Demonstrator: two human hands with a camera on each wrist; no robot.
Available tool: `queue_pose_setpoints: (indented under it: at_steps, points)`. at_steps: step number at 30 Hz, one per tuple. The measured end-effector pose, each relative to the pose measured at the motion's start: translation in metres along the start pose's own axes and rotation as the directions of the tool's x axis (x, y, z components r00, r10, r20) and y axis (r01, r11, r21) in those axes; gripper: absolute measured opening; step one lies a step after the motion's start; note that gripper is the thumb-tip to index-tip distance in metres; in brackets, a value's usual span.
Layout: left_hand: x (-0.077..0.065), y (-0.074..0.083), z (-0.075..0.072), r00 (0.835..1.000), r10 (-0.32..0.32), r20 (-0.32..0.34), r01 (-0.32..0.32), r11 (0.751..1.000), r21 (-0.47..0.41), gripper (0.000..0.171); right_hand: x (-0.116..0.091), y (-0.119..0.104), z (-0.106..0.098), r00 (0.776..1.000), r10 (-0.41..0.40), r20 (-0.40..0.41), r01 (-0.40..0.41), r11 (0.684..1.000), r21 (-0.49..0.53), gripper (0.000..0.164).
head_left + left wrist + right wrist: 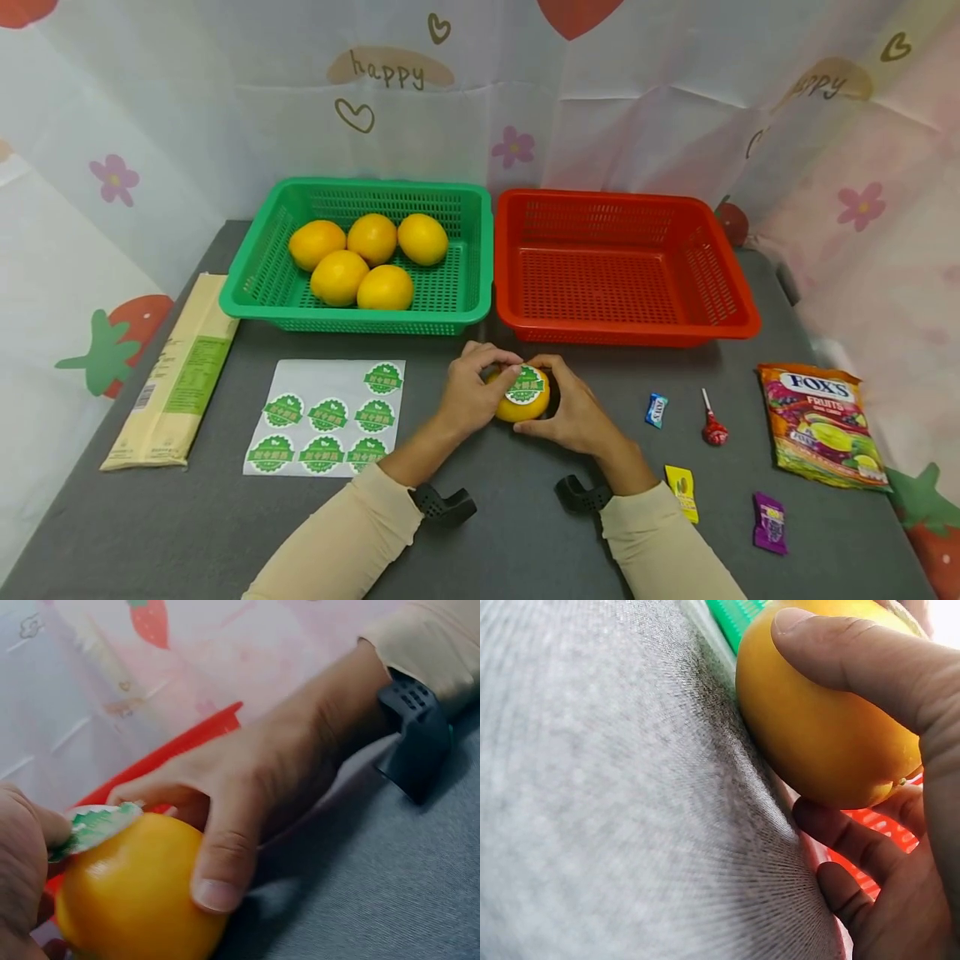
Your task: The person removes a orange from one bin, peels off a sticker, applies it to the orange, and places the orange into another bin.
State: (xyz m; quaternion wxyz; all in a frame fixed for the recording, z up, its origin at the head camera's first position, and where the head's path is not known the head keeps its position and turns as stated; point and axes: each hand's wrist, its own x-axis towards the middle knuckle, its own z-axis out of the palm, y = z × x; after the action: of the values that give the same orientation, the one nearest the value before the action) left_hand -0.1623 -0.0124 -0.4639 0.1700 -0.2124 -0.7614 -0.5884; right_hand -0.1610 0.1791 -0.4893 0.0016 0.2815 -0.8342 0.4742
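Note:
A smooth yellow-orange fruit [519,411] sits on the table in front of the baskets, between both hands. A round green-and-white sticker [527,383] lies over its top. From the right, my right hand [576,408] grips the fruit, thumb on the near side and fingers round the far side. My left hand [474,387] pinches the sticker's left edge between thumb and fingers. In the left wrist view that edge of the sticker [101,825] stands up off the fruit [142,892]. The right wrist view shows the thumb pressing the fruit's side [817,720].
A green basket [360,313] with several like fruits stands behind, beside a red basket [622,332]. Left lie a sticker sheet [315,375] and a long beige packet [176,375]. To the right are a candy bag [821,425], a lollipop [714,429] and several small wrapped candies [769,523].

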Motion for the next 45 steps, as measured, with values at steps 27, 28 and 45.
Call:
queue_pose_setpoints:
  at_steps: [27, 28, 45]
  points:
    - [-0.023, -0.032, 0.001, 0.986, 0.099, 0.135, -0.11, 0.991, 0.077, 0.058, 0.003, -0.019, 0.001, 0.987, -0.137, -0.081, 0.157, 0.927, 0.342, 0.033]
    - [-0.023, -0.031, 0.0, 0.987, 0.08, 0.139, -0.089, 0.994, 0.062, 0.055, 0.004, -0.023, 0.001, 0.987, -0.129, -0.097, 0.155, 0.93, 0.333, 0.03]
    - [-0.025, -0.029, -0.004, 0.97, -0.055, 0.238, 0.049, 0.998, 0.034, 0.048, 0.003, -0.014, -0.021, 0.98, 0.193, 0.048, -0.197, 0.909, 0.369, 0.035]
